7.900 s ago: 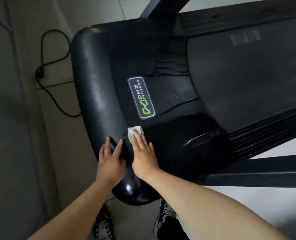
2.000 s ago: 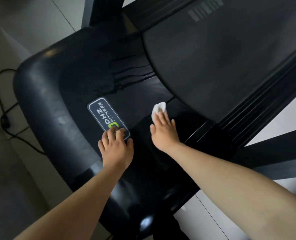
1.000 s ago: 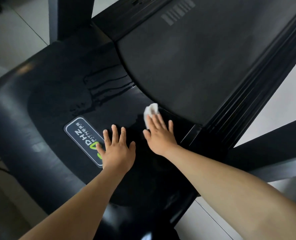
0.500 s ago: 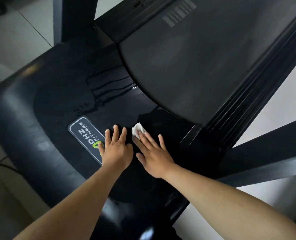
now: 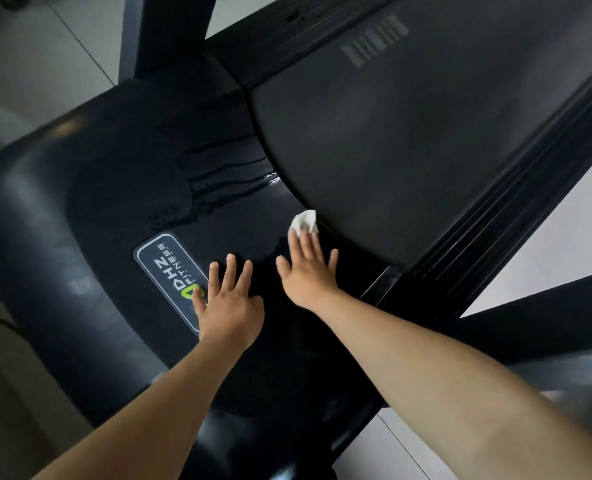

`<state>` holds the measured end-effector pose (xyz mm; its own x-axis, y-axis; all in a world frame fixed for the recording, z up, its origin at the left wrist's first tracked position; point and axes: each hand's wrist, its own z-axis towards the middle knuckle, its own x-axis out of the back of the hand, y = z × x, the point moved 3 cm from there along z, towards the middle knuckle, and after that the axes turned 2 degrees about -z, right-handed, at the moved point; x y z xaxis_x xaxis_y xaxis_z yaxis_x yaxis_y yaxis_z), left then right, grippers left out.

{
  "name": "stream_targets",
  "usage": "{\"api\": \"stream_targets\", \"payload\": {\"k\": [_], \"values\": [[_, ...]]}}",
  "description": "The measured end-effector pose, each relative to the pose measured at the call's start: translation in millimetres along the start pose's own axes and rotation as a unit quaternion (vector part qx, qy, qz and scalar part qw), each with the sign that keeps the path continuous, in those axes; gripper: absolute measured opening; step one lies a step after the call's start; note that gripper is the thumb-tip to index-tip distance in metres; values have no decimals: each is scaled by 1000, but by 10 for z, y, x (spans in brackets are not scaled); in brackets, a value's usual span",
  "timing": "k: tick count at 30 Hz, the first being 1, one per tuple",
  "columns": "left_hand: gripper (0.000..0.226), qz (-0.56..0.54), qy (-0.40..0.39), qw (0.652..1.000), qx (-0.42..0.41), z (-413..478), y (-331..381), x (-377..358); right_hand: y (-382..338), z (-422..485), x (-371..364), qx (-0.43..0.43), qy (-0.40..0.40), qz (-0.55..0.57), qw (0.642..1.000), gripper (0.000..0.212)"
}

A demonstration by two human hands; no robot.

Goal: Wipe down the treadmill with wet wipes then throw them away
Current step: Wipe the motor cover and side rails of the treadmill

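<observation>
A person's right hand [image 5: 306, 271], fingers straight and spread, presses a white wet wipe [image 5: 303, 222] against the treadmill's motor cover [image 5: 121, 174] beside the belt [image 5: 409, 133]; left hand [image 5: 230, 299] braces flat. Wet streaks show wiping underway, disposal pending.

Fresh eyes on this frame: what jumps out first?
The white wet wipe pops against the black treadmill hood, pressed under the right hand at the edge of the belt. The left hand lies flat beside it, partly over the logo plate. Wet streaks glisten farther up the hood.
</observation>
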<state>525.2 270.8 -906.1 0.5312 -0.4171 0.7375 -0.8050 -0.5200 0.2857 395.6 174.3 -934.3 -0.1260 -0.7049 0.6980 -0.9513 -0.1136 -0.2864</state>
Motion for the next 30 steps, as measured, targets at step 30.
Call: {"api": "stream_targets", "payload": {"k": [30], "values": [[57, -1, 36, 999, 39, 168, -411, 303, -336, 72, -16, 203, 77, -91, 972, 58]]}}
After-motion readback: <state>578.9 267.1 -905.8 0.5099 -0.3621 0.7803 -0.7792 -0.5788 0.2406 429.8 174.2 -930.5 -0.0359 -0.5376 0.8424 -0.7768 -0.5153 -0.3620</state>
